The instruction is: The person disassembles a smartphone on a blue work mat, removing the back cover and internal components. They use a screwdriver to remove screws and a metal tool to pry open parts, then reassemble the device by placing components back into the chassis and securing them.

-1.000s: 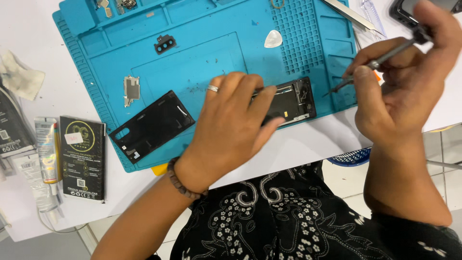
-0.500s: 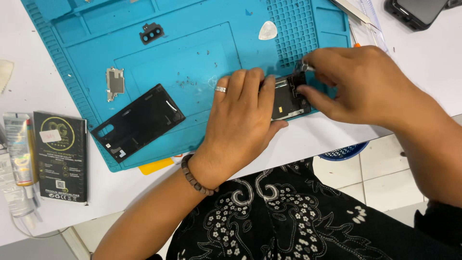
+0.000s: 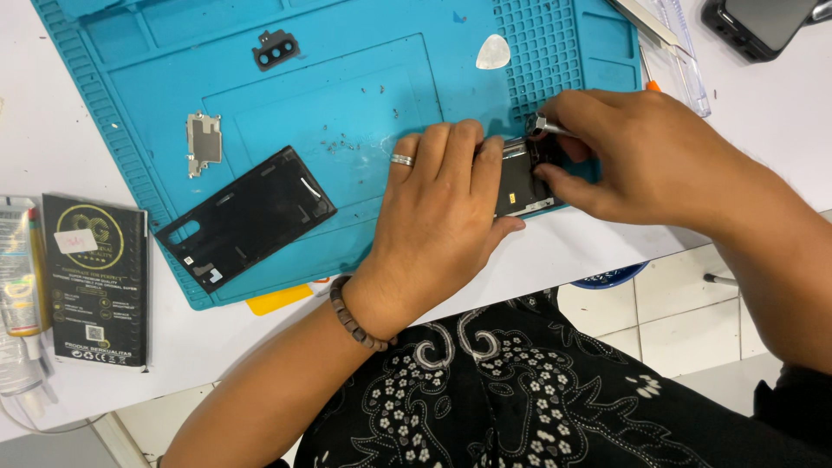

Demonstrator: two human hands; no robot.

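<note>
Grip of the right hand [image 3: 641,156]: thumb and fingers pinched around a slim metal-tipped tool [image 3: 544,126], whose tip meets the upper corner of the opened black phone body [image 3: 523,178]. Grip of the left hand [image 3: 438,217]: fingers laid flat and close together, pressing that phone body down; they pinch nothing. A silver ring sits on 1 finger and a brown bead bracelet [image 3: 357,316] circles the wrist. The phone body lies at the lower right edge of the ribbed turquoise silicone work mat [image 3: 286,87], which rests on the white counter [image 3: 763,113].

Stage of work, judged from the layout: disassembly appears well advanced. 1 black rectangular back panel [image 3: 247,217] already lies apart, left of the left hand. 1 small silver metal shield plate [image 3: 204,143] and 1 black camera-lens bracket [image 3: 276,49] are set aside near the top of the mat, and tiny dark specks, possibly screws, are scattered mid-mat. 1 white teardrop plastic pick [image 3: 493,52] rests unused above the hands. Internal work at the phone's upper corner seems unfinished; reassembly of all 3 loose parts remains. A black flat retail box [image 3: 95,277] and a glue tube [image 3: 19,269] wait at the far left.
</note>
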